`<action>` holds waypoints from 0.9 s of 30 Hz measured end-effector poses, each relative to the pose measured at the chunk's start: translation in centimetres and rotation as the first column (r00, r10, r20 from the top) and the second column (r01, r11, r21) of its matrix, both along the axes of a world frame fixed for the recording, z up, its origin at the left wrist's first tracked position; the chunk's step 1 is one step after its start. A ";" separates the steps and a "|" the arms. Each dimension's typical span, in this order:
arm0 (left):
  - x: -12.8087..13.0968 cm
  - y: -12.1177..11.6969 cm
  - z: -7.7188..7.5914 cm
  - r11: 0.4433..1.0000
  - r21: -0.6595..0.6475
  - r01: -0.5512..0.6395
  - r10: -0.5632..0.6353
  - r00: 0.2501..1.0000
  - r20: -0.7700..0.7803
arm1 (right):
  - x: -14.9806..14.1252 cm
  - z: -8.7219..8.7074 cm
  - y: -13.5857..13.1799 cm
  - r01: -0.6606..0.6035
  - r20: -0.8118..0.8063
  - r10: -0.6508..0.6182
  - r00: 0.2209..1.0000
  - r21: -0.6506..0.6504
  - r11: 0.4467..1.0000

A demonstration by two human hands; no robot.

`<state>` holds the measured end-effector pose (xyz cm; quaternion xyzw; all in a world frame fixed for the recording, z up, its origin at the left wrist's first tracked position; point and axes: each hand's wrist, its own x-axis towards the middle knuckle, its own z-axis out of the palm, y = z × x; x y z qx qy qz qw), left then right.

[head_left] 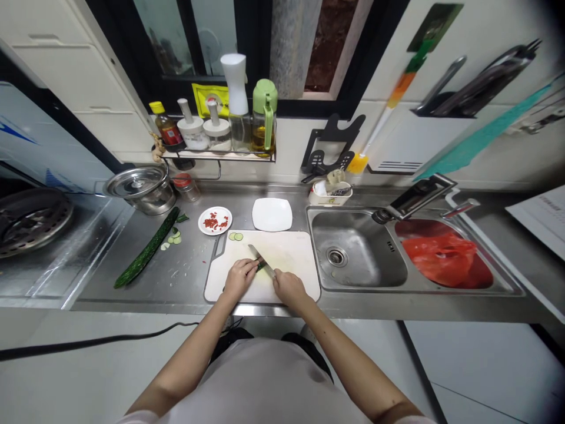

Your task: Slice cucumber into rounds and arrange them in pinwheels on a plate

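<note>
A white cutting board [291,253] lies on the steel counter in front of me. My left hand [239,277] is curled over a piece of cucumber [261,265] on the board, fingers closed on it. My right hand [288,287] grips the handle of a knife [258,255] whose blade angles up and left over the cucumber piece. Two cucumber slices [235,237] lie at the board's far left corner.
A whole cucumber [148,248] with several slices lies to the left. Behind the board are a small plate of red bits [215,221] and an empty white square plate [272,214]. A sink [353,253] with a red basin [445,259] is on the right. A steel pot [141,188] stands far left.
</note>
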<state>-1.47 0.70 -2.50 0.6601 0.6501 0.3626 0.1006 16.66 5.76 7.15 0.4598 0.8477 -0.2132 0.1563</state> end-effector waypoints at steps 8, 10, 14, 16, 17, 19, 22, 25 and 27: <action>0.1 0.0 0.0 1.000 0.006 -0.008 0.008 1.000 0.000 | 1.4 0.7 -0.5 -0.016 0.045 0.019 0.999 -0.064 0.998; 0.1 0.0 0.0 1.000 0.007 -0.007 0.007 1.000 0.005 | 1.8 0.9 -0.8 -0.018 0.048 0.021 0.999 -0.066 0.998; 0.1 0.0 -0.1 1.000 0.000 -0.003 0.003 1.000 0.008 | 2.6 1.2 -1.3 -0.015 0.070 0.021 0.997 -0.076 0.997; 0.1 0.0 -0.2 1.000 -0.002 -0.008 0.008 1.000 0.004 | 2.8 1.3 -1.5 -0.013 0.070 0.019 0.997 -0.077 0.997; 0.1 0.0 -0.2 1.000 -0.002 -0.009 0.009 1.000 0.003 | 2.9 1.3 -1.5 -0.012 0.064 0.017 0.998 -0.076 0.997; 0.0 0.0 -0.2 1.000 -0.004 -0.009 0.009 1.000 0.005 | 3.0 1.2 -1.4 -0.011 0.053 0.015 0.998 -0.077 0.997; -0.1 0.1 -0.2 1.000 -0.006 -0.008 0.008 1.000 0.015 | 2.8 1.2 -1.2 -0.010 0.052 0.014 0.999 -0.081 0.997; -0.1 0.2 -0.2 1.000 -0.006 -0.010 0.011 1.000 0.020 | 2.7 1.2 -1.1 -0.010 0.056 0.014 0.998 -0.069 0.998; 0.0 0.2 -0.1 1.000 -0.010 -0.012 0.013 1.000 0.021 | 2.5 1.2 -1.1 -0.016 0.057 0.019 0.998 -0.065 0.998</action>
